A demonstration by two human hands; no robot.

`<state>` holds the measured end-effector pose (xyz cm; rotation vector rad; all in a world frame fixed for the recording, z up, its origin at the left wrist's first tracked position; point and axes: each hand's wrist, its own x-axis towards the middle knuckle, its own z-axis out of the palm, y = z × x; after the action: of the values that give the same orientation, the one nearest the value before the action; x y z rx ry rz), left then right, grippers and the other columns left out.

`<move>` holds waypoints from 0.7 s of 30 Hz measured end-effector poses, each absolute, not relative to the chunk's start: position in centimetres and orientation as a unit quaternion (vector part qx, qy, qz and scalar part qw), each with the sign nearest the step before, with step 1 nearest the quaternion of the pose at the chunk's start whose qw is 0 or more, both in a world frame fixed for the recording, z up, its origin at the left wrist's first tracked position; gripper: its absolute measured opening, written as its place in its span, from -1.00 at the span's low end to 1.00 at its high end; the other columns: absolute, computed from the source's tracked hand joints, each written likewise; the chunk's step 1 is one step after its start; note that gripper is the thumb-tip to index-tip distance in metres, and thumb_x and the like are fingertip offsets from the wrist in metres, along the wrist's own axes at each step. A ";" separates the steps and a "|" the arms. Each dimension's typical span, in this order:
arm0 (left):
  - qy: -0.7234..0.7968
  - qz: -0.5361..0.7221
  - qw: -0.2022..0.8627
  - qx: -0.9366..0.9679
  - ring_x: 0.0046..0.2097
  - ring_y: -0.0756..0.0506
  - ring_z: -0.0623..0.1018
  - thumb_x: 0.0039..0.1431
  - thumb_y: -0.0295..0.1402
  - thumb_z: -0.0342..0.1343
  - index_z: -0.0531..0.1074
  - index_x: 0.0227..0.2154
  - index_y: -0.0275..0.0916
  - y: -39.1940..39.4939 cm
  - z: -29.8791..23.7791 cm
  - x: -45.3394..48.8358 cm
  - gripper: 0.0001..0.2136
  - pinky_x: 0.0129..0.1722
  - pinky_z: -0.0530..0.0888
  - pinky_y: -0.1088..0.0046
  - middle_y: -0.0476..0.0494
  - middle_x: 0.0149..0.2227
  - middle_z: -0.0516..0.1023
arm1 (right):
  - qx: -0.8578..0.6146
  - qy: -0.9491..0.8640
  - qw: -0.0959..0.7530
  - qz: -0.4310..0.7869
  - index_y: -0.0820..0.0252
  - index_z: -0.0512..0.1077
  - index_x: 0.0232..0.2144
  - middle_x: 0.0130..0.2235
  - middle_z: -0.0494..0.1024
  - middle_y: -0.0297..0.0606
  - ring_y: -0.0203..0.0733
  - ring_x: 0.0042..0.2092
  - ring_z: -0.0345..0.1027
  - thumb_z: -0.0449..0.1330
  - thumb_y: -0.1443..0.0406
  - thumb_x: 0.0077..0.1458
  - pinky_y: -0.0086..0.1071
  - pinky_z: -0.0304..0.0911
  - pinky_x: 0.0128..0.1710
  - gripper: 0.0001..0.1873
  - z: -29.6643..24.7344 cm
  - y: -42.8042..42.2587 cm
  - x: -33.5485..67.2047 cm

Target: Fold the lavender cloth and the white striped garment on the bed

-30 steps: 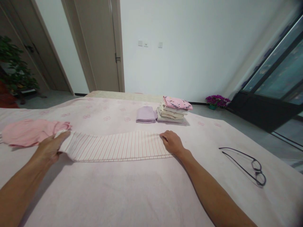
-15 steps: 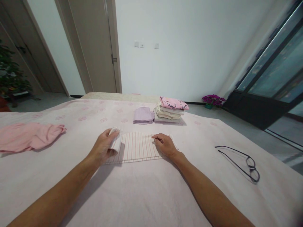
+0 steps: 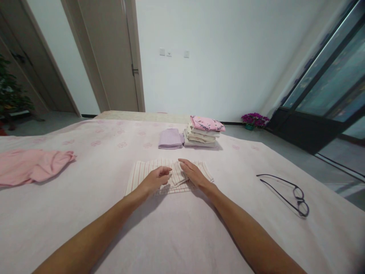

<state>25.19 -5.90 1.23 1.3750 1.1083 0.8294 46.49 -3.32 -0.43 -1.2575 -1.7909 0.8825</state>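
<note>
A striped white-and-pink garment point(image 3: 142, 177) lies folded in the middle of the pink bedsheet point(image 3: 171, 232). My left hand point(image 3: 155, 179) rests on its middle with the fingers curled, pinching a fold of the cloth. My right hand point(image 3: 192, 173) lies flat on the garment just to the right, fingers stretched out and pressing it down. The two hands nearly touch.
A stack of folded clothes point(image 3: 203, 132) with a pink top piece and a folded lilac garment point(image 3: 170, 138) sit farther back. A crumpled pink garment point(image 3: 31, 165) lies at the left. Black glasses point(image 3: 288, 193) rest at the right. A door, a plant and purple flowers point(image 3: 254, 119) stand beyond the bed.
My left hand carried the garment's left end across to the right, folding the long strip in half. My right hand stayed on the right end. The view shifted slightly.
</note>
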 end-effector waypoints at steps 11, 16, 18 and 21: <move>0.457 0.310 0.023 0.833 0.15 -0.25 0.44 0.32 -0.32 -0.02 0.45 0.04 -0.19 -7.2 0.3 20.6 -0.70 0.24 0.23 0.02 -0.24 0.07 0.54 | -0.552 -0.662 0.438 0.254 0.22 0.38 0.14 -0.06 0.58 -0.16 -0.08 -0.09 0.43 0.12 0.24 0.06 -0.19 0.29 0.01 -0.44 -1.4 -2.9 45.7; 0.486 0.195 -0.037 0.851 0.25 -0.30 0.35 0.28 -0.23 0.06 0.35 0.19 -0.26 -7.4 -0.3 21.0 -0.55 0.28 0.17 -0.02 -0.35 0.22 0.41 | -0.576 -0.597 0.524 0.194 0.24 0.41 0.06 0.02 0.55 -0.13 -0.09 -0.01 0.41 0.07 0.24 0.04 -0.24 0.25 0.06 -0.49 0.1 -1.9 48.7; 0.491 0.164 -0.033 0.855 0.26 -0.30 0.33 0.28 -0.21 0.05 0.33 0.20 -0.26 -7.5 -0.7 21.2 -0.53 0.27 0.19 0.00 -0.36 0.23 0.39 | -0.628 -0.600 0.469 0.160 0.19 0.43 0.06 -0.07 0.58 -0.17 -0.08 -0.08 0.43 0.05 0.28 0.03 -0.26 0.27 -0.01 -0.49 0.5 -1.7 50.0; 0.487 0.156 -0.035 0.858 0.27 -0.27 0.33 0.31 -0.18 0.01 0.33 0.21 -0.23 -7.6 -1.2 21.2 -0.54 0.27 0.20 0.05 -0.33 0.24 0.38 | -0.694 -0.639 0.314 0.108 0.12 0.42 0.12 -0.20 0.60 -0.21 -0.07 -0.19 0.44 0.05 0.31 0.04 -0.28 0.26 -0.14 -0.45 0.7 -1.9 51.2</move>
<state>21.24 -7.56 -1.24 2.7589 1.5659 0.5013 51.20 -1.92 0.70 -1.8288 -1.6853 0.2852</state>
